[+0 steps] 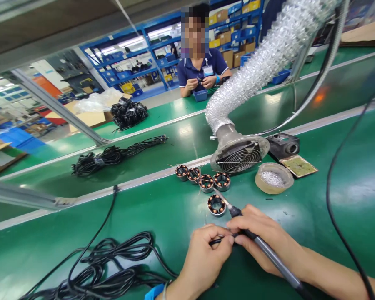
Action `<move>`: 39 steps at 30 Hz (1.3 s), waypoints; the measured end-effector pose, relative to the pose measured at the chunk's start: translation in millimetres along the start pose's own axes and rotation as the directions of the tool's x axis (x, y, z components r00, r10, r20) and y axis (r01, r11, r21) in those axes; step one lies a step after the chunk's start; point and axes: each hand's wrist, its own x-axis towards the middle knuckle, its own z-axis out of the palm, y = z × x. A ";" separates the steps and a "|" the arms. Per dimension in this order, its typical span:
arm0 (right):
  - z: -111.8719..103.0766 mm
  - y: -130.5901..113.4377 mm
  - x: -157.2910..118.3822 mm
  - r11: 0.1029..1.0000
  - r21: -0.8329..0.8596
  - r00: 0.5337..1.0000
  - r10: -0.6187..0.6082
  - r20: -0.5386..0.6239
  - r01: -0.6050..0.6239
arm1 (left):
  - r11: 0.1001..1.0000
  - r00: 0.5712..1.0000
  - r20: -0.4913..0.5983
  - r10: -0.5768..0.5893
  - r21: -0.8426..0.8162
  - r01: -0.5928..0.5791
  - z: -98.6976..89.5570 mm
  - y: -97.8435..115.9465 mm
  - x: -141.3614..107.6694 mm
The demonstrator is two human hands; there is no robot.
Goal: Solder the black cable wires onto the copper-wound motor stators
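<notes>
The right hand [265, 233] reaches in from the lower right, its fingers closed around a soldering iron [270, 254] while their tips also pinch a short end of thin black cable [216, 240]. The left hand [203, 252], with a blue wristband [154, 291], grips that cable between thumb and forefinger, the two sets of fingertips nearly meeting. Beside the left forearm, loops of black cable [121, 250] lie heaped on the green surface [175, 221].

The iron's tip points at a group of copper-wound stators; whether it touches one is unclear. The nearest stator [217, 213] sits alone just left of the iron, and four stators [206, 189] cluster behind it, near a fan-grilled fume hood [242, 158] on a foil duct [253, 75]. Right of the hood are a round tub [262, 186] of silvery bits and a yellowish sponge [298, 166]. Across the line, a person [217, 62] works with both hands above a blue bin [200, 96].
</notes>
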 end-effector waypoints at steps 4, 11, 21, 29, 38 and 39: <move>7.5 -0.9 -3.2 0.998 -0.058 0.997 0.015 -0.082 -0.020 | 0.998 0.998 -0.032 -0.052 -0.038 0.051 9.0 -4.3 -9.7; 14.8 3.3 -7.1 0.984 -0.177 0.972 -0.043 -0.229 0.002 | 0.959 0.988 0.151 0.021 -0.283 0.023 8.0 -6.7 -25.9; -7.7 6.0 -51.9 0.990 -0.132 0.997 0.035 -0.072 -0.044 | 0.998 0.988 -0.147 0.043 0.055 -0.035 -44.3 -12.4 51.9; -10.4 17.3 -18.4 0.975 -0.206 0.997 -0.076 0.021 0.078 | 0.993 0.994 0.111 0.005 0.118 -0.018 -11.4 -13.2 26.6; 3.3 20.6 -26.4 0.992 -0.124 1.000 -0.012 -0.011 0.011 | 0.980 0.969 0.246 -0.009 0.196 -0.040 -33.8 -14.0 7.6; 3.6 20.7 -26.1 0.992 -0.123 1.000 -0.007 -0.018 0.004 | 0.980 0.971 0.238 0.019 0.188 -0.065 -33.7 -11.7 8.6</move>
